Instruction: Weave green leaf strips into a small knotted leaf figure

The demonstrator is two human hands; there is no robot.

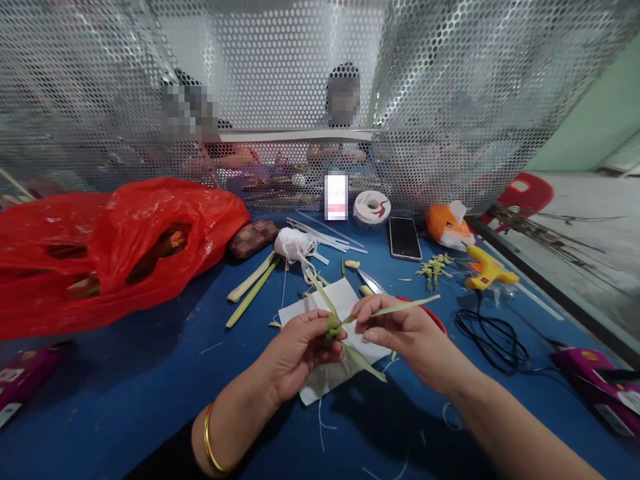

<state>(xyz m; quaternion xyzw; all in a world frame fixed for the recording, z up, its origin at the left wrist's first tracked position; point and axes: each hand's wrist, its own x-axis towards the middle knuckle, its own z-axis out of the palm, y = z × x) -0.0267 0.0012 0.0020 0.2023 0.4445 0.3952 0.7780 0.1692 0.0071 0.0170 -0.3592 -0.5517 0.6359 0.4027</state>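
Pinched in the fingertips of my left hand (305,343) is a small green knot woven from leaf strips (333,327). Long pale green strip ends stick out of it upward, to the right and down to the lower right. My right hand (400,333) has its thumb and fingers closed on the strip (407,306) that runs off to the right. Under both hands lies a white sheet of paper (320,383). Scissors (371,281) with red handles lie just behind my right hand, which partly covers them.
A red plastic bag (145,200) fills the left. White string (297,247), green stalks (253,297), a tape roll (372,208) and a phone (405,238) lie behind. At right are a yellow glue gun (487,268), its black cord (493,340) and small woven green pieces (434,269). Perforated metal (280,67) stands behind.
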